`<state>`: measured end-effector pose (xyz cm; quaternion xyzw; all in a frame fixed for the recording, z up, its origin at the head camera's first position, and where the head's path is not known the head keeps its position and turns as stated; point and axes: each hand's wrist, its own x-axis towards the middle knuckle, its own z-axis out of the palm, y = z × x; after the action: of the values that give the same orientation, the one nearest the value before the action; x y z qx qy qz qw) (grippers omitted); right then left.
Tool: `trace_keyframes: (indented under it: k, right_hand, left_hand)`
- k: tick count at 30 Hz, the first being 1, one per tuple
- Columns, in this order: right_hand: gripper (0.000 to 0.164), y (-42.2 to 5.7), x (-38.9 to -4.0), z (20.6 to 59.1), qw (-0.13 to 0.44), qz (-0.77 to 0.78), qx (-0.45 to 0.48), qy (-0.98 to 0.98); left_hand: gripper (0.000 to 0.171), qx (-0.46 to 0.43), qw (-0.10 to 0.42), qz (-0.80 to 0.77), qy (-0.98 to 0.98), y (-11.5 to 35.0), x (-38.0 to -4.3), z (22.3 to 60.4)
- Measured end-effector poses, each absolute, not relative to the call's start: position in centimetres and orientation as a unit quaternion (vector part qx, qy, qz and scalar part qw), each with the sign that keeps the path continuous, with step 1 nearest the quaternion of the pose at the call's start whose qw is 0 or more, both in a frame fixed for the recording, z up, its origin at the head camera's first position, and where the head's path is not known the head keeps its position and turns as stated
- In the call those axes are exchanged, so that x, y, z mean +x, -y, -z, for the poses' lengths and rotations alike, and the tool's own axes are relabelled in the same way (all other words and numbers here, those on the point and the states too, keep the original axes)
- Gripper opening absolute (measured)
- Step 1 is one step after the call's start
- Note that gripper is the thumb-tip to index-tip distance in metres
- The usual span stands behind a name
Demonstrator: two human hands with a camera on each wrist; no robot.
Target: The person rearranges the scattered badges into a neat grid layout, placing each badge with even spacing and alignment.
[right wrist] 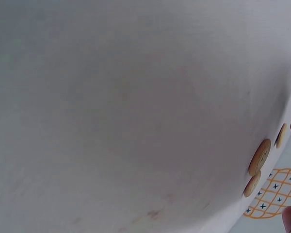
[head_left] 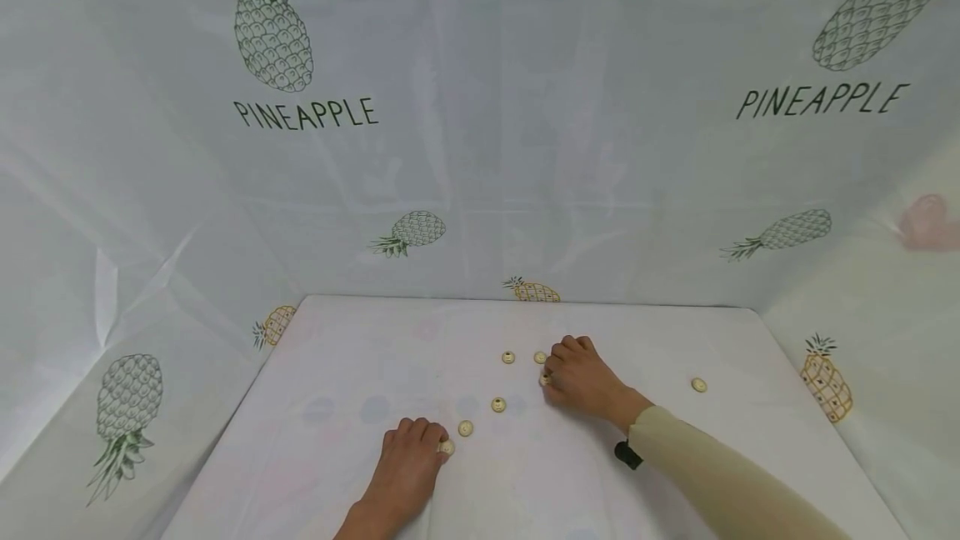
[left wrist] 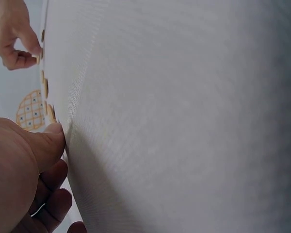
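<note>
Left hand [head_left: 405, 469] pinches one button [head_left: 447, 447], fingers curled. Rightward, before the right hand [head_left: 581, 375], I see four loose buttons [head_left: 498, 405], unevenly spread. That hand, well apart from my left, pinches a second button [head_left: 546, 379]. Beyond it, the far button [head_left: 699, 385] lies untouched. I'd judge it partway: two gripped, five not.

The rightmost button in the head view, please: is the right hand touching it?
No, that button lies on the table, apart from the right hand.
</note>
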<state>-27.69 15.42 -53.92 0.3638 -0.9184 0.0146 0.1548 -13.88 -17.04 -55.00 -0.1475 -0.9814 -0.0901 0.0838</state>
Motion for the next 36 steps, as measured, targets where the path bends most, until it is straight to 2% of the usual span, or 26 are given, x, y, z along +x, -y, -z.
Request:
trace_keyframes:
  k: [10, 20, 36]
  right_hand:
    - [0.012, -14.79, -27.71, 54.17, 0.15, -0.023, 0.354, 0.923]
    - [0.012, -14.74, -27.71, 54.26, 0.122, -0.027, 0.329, 0.936]
    - [0.011, -14.8, -27.77, 54.46, 0.133, -0.029, 0.333, 0.933]
  left_hand:
    - [0.023, -0.149, 0.095, 0.093, 0.98, 16.95, -13.76, 55.2]
    - [0.023, -0.154, 0.103, 0.093, 0.978, 17.0, -13.8, 55.27]
    - [0.024, -0.152, 0.101, 0.09, 0.979, 17.01, -13.72, 55.26]
